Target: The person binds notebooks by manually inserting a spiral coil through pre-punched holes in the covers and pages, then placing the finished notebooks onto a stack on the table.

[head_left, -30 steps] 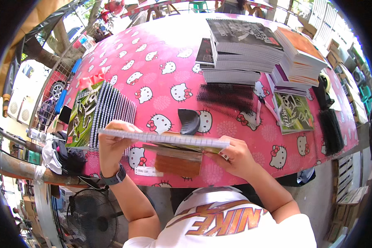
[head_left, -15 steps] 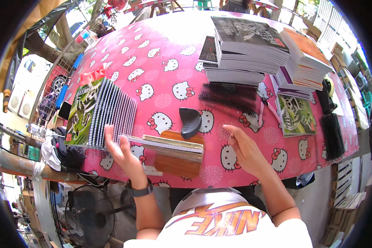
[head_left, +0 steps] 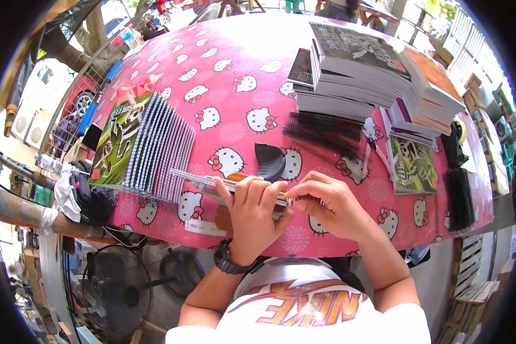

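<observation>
A thin book [head_left: 192, 178] with pale page edges toward me lies over a brown wooden board [head_left: 234, 178], at the table's near edge. My left hand [head_left: 251, 215] wraps round it, fingers over the top and thumb beneath. At the book's right end my right hand [head_left: 333, 207] is closed in a pinch; what sits between its fingertips is too small to make out. Just beyond the book stands a black curved, scoop-like piece [head_left: 271, 163]. Left of my hands is a stack of spiral-bound notebooks [head_left: 149, 152] with green covers.
Tall stacks of black-covered books [head_left: 355, 63] and orange-covered books [head_left: 433, 80] stand at the far right. Black spiral coils [head_left: 321, 135], pink-handled pliers [head_left: 370, 157], a green-covered book [head_left: 414, 163] and more coils [head_left: 460, 198] lie nearer. A white strip [head_left: 205, 228] is by the near edge.
My left hand has moved right, from beside the notebook stack onto the thin book, and closed round it. My right hand has come in to the book's right end and pinched.
</observation>
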`<state>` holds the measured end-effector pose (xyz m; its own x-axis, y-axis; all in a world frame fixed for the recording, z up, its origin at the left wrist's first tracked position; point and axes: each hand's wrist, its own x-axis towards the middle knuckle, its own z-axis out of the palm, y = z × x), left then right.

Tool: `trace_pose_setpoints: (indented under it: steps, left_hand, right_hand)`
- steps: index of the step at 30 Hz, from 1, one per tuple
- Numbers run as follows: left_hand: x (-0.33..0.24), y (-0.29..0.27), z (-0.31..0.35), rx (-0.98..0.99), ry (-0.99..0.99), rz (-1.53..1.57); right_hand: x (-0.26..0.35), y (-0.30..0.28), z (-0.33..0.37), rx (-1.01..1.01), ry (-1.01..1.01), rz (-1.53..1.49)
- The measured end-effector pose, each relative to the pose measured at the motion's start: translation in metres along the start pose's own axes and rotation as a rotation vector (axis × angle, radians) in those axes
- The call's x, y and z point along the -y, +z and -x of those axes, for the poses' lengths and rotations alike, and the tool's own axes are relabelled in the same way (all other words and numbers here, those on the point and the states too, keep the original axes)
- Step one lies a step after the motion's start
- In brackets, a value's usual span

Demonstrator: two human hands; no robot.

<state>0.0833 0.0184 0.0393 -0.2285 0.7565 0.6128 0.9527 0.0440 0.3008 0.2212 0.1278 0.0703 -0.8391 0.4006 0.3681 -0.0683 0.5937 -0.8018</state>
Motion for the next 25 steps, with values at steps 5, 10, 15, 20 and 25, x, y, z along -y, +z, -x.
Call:
trace_pose_setpoints:
  steps: [5, 10, 15, 20, 25]
  left_hand:
    - [0.000, 0.001, 0.001, 0.003, 0.001, -0.036]
    - [-0.001, -0.003, 0.001, 0.012, 0.005, -0.055]
    - [-0.006, -0.004, -0.004, 0.053, -0.002, -0.023]
    - [0.004, -0.017, -0.015, 0.077, 0.004, 0.198]
    - [0.041, -0.056, 0.007, -0.013, 0.074, 0.222]
  right_hand:
    - [0.001, 0.003, -0.002, 0.009, -0.008, -0.029]
    - [0.000, -0.001, -0.005, 0.037, -0.018, -0.030]
    - [0.000, -0.008, -0.003, 0.162, -0.011, 0.051]
    - [0.011, -0.009, -0.012, 0.044, -0.084, 0.271]
    - [-0.001, 0.005, -0.034, 0.265, 0.257, -0.321]
